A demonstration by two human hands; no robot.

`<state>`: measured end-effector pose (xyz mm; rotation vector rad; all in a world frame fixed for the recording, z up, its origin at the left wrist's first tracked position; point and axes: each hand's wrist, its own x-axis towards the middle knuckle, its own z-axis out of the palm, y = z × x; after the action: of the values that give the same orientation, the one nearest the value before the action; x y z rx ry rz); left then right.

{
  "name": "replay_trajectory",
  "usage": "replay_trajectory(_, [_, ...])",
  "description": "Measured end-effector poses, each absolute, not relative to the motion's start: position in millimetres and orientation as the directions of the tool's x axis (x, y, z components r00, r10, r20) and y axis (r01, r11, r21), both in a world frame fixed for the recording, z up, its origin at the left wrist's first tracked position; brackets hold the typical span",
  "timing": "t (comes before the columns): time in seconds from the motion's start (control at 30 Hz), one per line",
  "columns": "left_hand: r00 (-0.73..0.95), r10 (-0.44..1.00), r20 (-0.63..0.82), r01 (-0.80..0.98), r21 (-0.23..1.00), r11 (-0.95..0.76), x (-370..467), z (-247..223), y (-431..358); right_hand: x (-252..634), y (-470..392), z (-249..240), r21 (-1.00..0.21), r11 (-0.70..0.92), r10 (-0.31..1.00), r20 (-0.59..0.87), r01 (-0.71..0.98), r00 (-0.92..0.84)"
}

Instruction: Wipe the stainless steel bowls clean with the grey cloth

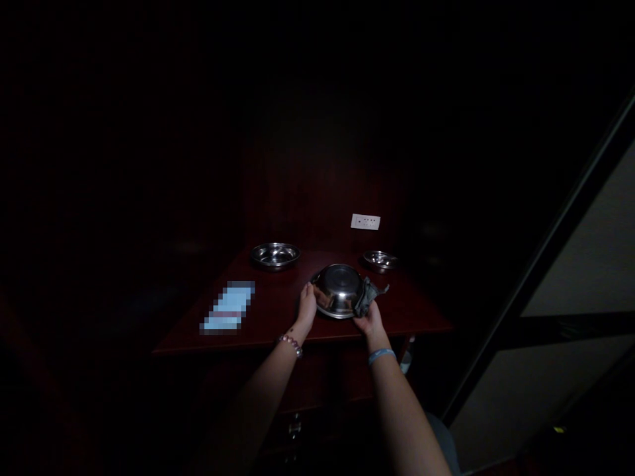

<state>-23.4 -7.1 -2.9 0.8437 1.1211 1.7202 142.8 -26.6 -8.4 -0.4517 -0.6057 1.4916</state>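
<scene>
A shiny metal bowl (pixel 339 285) is held bottom up over the front part of the dark red desk (pixel 278 324). My left hand (pixel 306 308) grips its left rim, with a beaded bracelet at the wrist. At the bowl's right side, my right hand (pixel 370 320) is closed on a crumpled dark grey cloth (pixel 366 297) that lies against the metal. The right fingers are partly hidden behind the cloth and the bowl.
Behind the hands stand a wide metal bowl (pixel 275 256) at left and a smaller one (pixel 380 261) at right. A blurred light-blue rectangle (pixel 229 308) lies on the left. A white socket plate (pixel 366 221) is on the back wall; drawers with a handle (pixel 295 426) sit below.
</scene>
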Motion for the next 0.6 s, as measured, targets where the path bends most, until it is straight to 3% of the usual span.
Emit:
replay_trajectory(0.2, [-0.296, 0.948, 0.12, -0.308, 0.927, -0.213, -24, -5, -9, 143, -23, -9, -0.528, -0.002, 0.995, -0.087, -0.849, 0.052])
replay_trajectory(0.4, [-0.21, 0.971, 0.116, -0.205, 0.966, -0.16, -18, -1, -14, 143, -26, -7, -0.493, 0.055, 0.996, -0.035, -0.868, 0.083])
replay_trajectory(0.6, [-0.113, 0.98, 0.165, -0.266, 0.945, -0.19, -16, 5, -20, 138, -29, -2, -0.506, 0.015, 0.998, -0.039, -0.863, 0.041])
